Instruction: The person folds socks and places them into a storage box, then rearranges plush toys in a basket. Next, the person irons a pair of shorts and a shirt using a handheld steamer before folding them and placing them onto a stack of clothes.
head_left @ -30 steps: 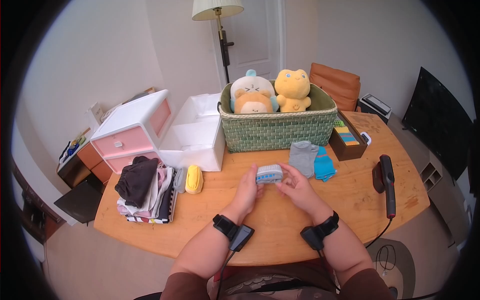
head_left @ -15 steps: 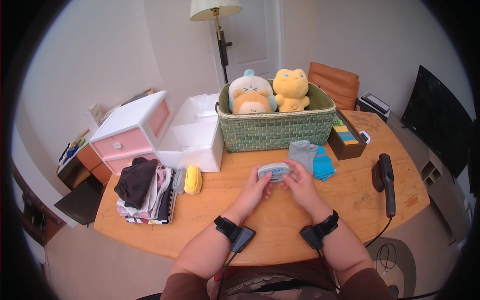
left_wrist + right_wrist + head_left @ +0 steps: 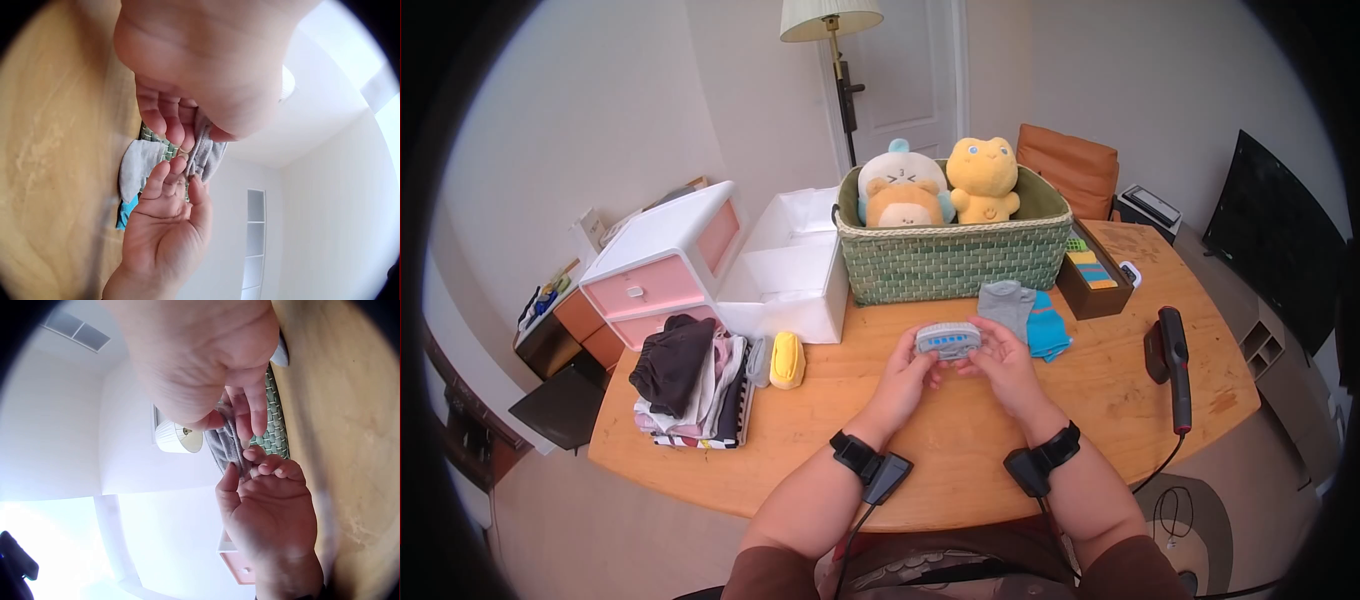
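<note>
A small grey folded sock bundle with blue marks is held up above the table between both hands. My left hand pinches its left end, thumb in front and fingers behind. The right hand pinches the other end the same way. In the left wrist view the grey cloth shows between the fingertips of both hands; the right wrist view shows its layered folds. Just beyond the right hand, a flat grey sock and a blue sock lie on the table.
Behind stands a green woven basket with plush toys. To the left are a white open box, pink drawers, a clothes pile and a yellow roll. At right are a brown box and a black corded appliance.
The grey bundle has shifted slightly right and turned more level, its blue marks facing the head camera. Both hands have moved slightly right with it, still holding its ends.
</note>
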Motion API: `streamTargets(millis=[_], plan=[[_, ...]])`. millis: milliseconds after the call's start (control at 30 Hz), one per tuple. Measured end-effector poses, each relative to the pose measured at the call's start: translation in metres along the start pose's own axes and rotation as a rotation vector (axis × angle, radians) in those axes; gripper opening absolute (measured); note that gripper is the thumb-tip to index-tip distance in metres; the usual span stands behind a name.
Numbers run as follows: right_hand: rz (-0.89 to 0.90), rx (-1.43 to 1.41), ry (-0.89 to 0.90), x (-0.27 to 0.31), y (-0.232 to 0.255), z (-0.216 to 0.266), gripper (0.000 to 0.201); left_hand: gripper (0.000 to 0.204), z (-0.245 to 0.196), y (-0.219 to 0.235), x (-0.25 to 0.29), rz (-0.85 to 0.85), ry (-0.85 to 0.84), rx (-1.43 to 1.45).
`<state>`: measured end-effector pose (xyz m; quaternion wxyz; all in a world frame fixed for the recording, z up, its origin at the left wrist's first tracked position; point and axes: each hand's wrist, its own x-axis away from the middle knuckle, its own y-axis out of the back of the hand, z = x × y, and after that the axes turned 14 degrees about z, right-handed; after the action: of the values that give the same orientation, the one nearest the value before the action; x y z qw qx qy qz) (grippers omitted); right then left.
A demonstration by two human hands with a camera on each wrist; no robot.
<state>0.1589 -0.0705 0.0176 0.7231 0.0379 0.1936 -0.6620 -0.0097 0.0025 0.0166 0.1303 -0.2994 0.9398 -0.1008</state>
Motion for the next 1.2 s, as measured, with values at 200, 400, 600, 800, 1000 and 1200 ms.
streamTargets(millis=[200, 400, 600, 800, 1000, 1200], plan=[[-0.027, 0.032, -0.002, -0.001, 0.000, -0.001, 0.044, 0.039, 0.006, 0.000, -0.002, 0.001, -0.018, -0.110], [-0.043, 0.072, -0.014, 0.000, -0.001, -0.004, 0.043, 0.036, 0.009, 0.000, -0.002, 0.013, -0.009, -0.158], [-0.054, 0.100, -0.011, 0.000, 0.001, -0.006, 0.044, 0.034, 0.011, -0.001, -0.002, 0.029, -0.044, -0.213], [-0.086, 0.128, 0.049, 0.000, 0.001, -0.008, 0.044, 0.036, 0.014, 0.004, -0.002, 0.105, -0.022, -0.218], [-0.115, 0.038, 0.065, 0.001, 0.000, -0.005, 0.039, 0.037, 0.010, -0.008, 0.000, 0.141, -0.175, -0.367], [-0.081, 0.025, 0.092, 0.000, 0.004, -0.011, 0.026, 0.036, 0.015, -0.001, 0.001, 0.098, 0.010, -0.534]])
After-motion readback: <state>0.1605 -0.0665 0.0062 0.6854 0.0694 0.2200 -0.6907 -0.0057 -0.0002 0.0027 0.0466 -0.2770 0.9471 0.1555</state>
